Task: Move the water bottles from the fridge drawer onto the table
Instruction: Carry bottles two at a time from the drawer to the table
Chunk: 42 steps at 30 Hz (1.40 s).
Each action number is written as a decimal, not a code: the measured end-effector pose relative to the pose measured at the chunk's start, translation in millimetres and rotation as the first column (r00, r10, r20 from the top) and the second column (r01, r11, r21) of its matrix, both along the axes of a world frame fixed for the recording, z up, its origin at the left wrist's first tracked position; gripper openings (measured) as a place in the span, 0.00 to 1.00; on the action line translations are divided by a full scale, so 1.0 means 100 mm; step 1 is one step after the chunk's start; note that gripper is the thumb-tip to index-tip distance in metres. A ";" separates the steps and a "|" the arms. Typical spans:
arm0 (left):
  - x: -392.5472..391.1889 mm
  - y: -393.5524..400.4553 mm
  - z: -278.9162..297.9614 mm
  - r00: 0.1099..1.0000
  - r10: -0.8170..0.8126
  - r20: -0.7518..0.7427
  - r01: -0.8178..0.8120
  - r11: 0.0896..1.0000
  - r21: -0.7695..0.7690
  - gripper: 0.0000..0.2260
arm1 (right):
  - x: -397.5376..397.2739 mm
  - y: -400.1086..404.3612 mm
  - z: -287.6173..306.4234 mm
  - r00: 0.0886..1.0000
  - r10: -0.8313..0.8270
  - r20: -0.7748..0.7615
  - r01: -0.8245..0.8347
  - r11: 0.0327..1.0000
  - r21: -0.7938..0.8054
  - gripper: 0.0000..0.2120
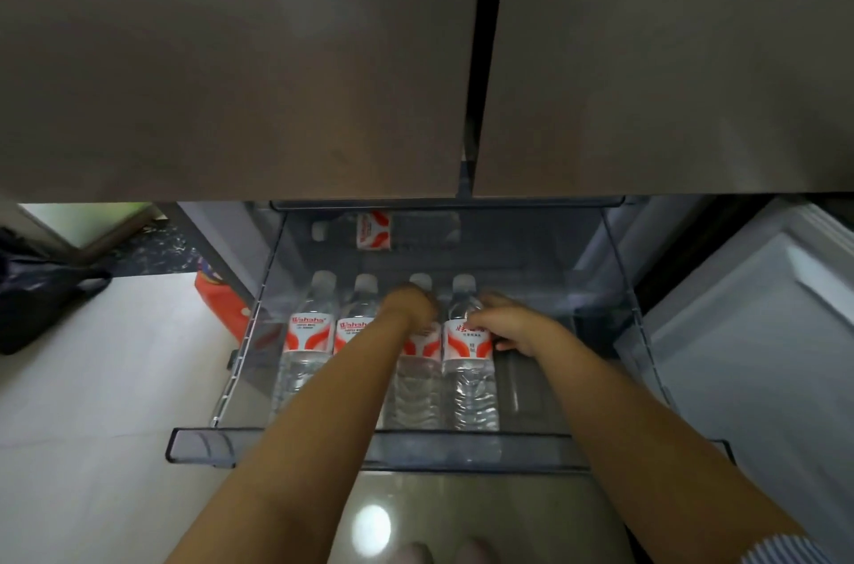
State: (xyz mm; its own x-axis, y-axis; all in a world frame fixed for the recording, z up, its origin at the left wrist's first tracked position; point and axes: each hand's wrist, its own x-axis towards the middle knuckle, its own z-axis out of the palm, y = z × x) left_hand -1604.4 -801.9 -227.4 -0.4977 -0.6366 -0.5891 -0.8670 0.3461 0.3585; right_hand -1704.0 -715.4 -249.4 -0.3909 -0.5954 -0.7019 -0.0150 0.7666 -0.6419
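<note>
Fridge drawer (222,443): four upright bottles along the front. Left hand (411,307), right hand (508,325) each clasp one; lift-out pending.

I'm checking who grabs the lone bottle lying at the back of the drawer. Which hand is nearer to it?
Left. The left hand lies just in front of the back bottle; the right hand is farther right, on the rightmost bottle.

Two closed brown-grey fridge doors (240,55) fill the upper view, split by a dark vertical gap. At lower left lies a pale tiled floor (106,401), with a dark bag (41,291) near its left edge and a red box (222,300) against the fridge side. Beyond is dark speckled flooring (152,249). A white panelled surface (758,332) stands at right. A light glare (372,526) reflects below.
</note>
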 end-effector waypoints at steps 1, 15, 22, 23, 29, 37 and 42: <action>-0.02 -0.02 -0.01 0.998 0.056 -0.033 -0.054 0.997 0.054 0.16 | -0.01 0.00 -0.01 0.999 -0.031 0.021 0.031 1.000 -0.005 0.15; 0.18 -0.10 0.19 0.788 0.430 -0.440 -0.203 0.857 0.474 0.13 | -0.10 0.18 0.18 0.871 -0.141 0.471 0.279 0.931 -0.236 0.17; 0.53 0.00 0.40 0.678 0.511 -0.528 -0.269 0.841 0.469 0.06 | 0.15 0.26 0.48 0.966 -0.095 0.242 0.175 0.926 -0.333 0.12; 0.58 0.06 0.43 0.648 0.524 -0.553 -0.295 0.842 0.452 0.04 | 0.21 0.29 0.50 0.970 -0.111 0.217 0.184 0.917 -0.354 0.13; 0.96 0.57 0.56 0.474 0.363 -0.802 -0.374 0.908 0.190 0.08 | 0.62 0.51 0.69 0.984 -0.107 -0.141 0.024 0.869 -0.494 0.17; 1.36 1.11 0.97 0.057 0.162 -0.985 -0.726 0.684 0.070 0.12 | 0.95 0.76 1.10 0.972 -0.116 -0.206 -0.114 0.532 -0.839 0.19; 1.86 1.35 1.39 -0.028 -0.011 -1.000 -0.801 0.598 0.016 0.05 | 1.41 0.70 1.53 0.949 -0.083 -0.304 -0.257 0.349 -0.901 0.13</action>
